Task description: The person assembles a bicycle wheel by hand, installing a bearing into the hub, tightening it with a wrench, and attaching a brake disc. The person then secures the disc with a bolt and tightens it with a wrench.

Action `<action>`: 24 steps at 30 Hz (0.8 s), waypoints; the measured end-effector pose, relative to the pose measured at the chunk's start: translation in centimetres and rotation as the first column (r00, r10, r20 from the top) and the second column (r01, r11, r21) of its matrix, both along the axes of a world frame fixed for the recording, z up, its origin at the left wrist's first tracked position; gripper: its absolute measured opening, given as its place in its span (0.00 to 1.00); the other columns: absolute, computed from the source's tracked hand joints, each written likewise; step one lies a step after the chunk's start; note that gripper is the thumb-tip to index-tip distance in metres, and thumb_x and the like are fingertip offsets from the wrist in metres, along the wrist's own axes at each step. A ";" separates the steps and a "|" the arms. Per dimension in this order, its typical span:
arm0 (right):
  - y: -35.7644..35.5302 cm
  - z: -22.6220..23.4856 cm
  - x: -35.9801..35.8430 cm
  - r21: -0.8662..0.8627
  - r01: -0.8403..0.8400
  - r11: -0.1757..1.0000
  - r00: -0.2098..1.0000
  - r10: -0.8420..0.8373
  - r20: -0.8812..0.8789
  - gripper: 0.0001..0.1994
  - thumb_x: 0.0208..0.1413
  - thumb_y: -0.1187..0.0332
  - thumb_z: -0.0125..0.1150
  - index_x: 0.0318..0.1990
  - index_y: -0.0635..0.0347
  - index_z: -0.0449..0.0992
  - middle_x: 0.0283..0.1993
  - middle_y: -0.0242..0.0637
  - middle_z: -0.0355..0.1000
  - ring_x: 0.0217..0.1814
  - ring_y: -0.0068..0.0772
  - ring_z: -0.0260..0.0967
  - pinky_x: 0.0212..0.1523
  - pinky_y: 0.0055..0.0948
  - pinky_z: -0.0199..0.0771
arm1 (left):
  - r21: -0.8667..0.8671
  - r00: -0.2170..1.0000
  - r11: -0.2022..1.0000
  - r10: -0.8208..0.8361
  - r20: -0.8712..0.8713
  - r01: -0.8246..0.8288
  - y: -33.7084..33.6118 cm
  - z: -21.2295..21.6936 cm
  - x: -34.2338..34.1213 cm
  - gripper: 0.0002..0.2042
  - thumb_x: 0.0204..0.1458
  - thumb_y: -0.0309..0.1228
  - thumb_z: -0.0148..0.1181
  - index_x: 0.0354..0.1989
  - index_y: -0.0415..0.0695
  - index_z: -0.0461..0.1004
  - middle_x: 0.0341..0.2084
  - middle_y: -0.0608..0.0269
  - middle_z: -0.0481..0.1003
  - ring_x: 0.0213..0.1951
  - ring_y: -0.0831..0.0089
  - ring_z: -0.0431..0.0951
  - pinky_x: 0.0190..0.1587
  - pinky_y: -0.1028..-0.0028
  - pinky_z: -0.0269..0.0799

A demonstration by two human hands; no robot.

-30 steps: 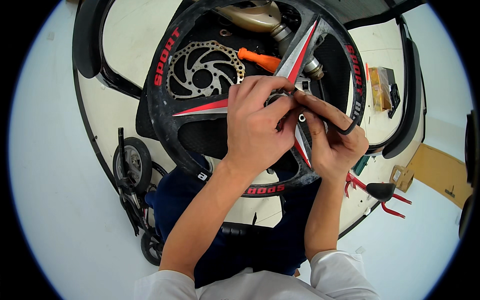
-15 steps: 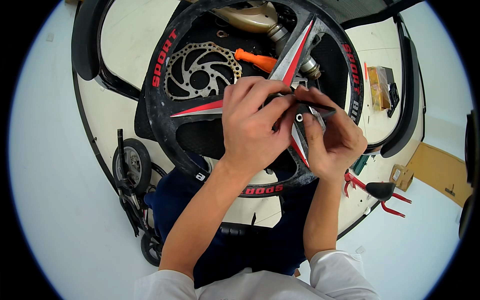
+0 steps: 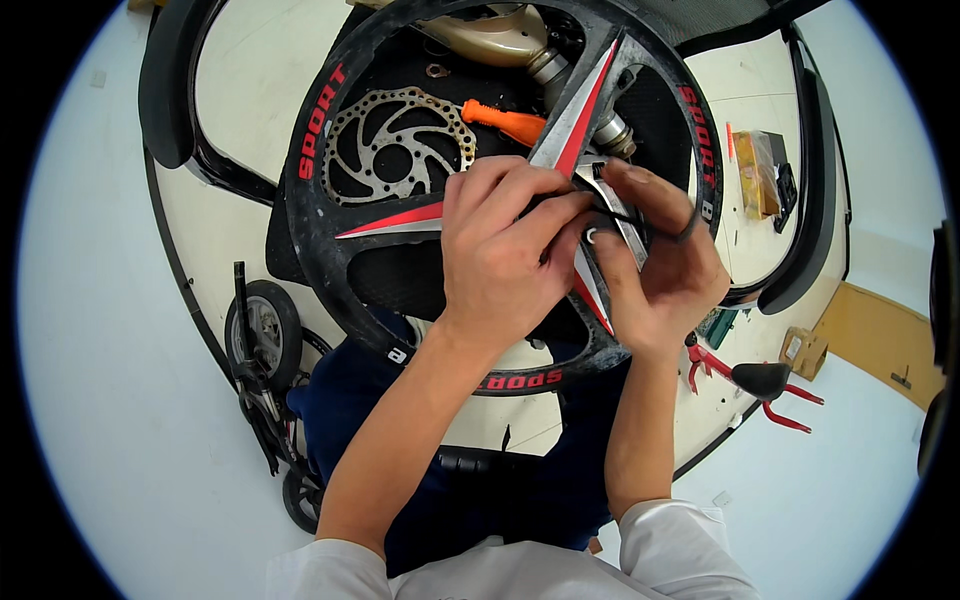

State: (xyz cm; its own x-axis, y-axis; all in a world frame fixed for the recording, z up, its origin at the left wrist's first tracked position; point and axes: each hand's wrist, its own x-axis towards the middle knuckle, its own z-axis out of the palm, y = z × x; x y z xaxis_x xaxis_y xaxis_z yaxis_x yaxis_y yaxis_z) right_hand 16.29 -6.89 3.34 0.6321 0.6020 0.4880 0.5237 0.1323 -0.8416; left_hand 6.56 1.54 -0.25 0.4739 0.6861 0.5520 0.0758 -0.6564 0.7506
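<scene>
A black spoked wheel (image 3: 310,215) with red and silver spoke panels lies in front of me, its hub mostly hidden by my hands. My left hand (image 3: 510,250) is closed near the hub, fingertips pressed together on something I cannot make out. Beside it, my right hand (image 3: 665,260) curls around a thin dark rod (image 3: 628,216), blurred by motion, its thumb and forefinger on either side. A small pale ring (image 3: 591,236) shows by the right thumb. Behind the rod is a silver part (image 3: 622,225), partly covered.
Through the wheel's gaps show a brake disc (image 3: 400,148), an orange-handled tool (image 3: 505,122) and a beige metal part (image 3: 490,38). Black chair armrests (image 3: 168,85) flank the wheel. A small-wheeled frame (image 3: 262,335) stands left; a red forked part (image 3: 720,368) lies right.
The right forefinger has lifted away from the thumb, and the dark rod has shifted between them. The wheel has moved slightly left. My left hand stays nearly in place.
</scene>
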 end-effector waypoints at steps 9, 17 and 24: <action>-1.3 0.2 0.2 -0.066 0.020 0.998 0.997 -0.025 -0.079 0.09 0.46 0.86 0.70 0.35 0.73 0.78 0.36 0.44 0.81 0.41 0.32 0.81 0.45 0.27 0.80 | -0.049 0.999 0.999 0.017 0.039 -0.015 -0.3 0.2 0.3 0.12 0.33 0.17 0.69 0.30 0.41 0.81 0.33 0.64 0.78 0.39 0.62 0.76 0.44 0.66 0.71; -0.6 0.1 -0.4 0.001 -0.056 0.998 0.984 0.056 -0.170 0.12 0.52 0.85 0.64 0.45 0.74 0.78 0.43 0.47 0.81 0.47 0.36 0.80 0.52 0.30 0.77 | 0.004 1.000 1.000 0.021 0.015 -0.021 -0.2 -0.1 0.1 0.12 0.32 0.18 0.71 0.29 0.42 0.80 0.31 0.64 0.79 0.38 0.61 0.77 0.43 0.66 0.73; -0.6 -0.3 -0.4 -0.131 0.010 0.991 1.000 -0.007 0.025 0.09 0.52 0.84 0.66 0.42 0.71 0.83 0.40 0.40 0.83 0.39 0.25 0.82 0.44 0.20 0.79 | 0.014 0.998 0.998 0.062 0.026 -0.062 -0.2 -0.2 0.1 0.12 0.32 0.20 0.71 0.29 0.42 0.81 0.30 0.65 0.79 0.38 0.62 0.77 0.44 0.67 0.72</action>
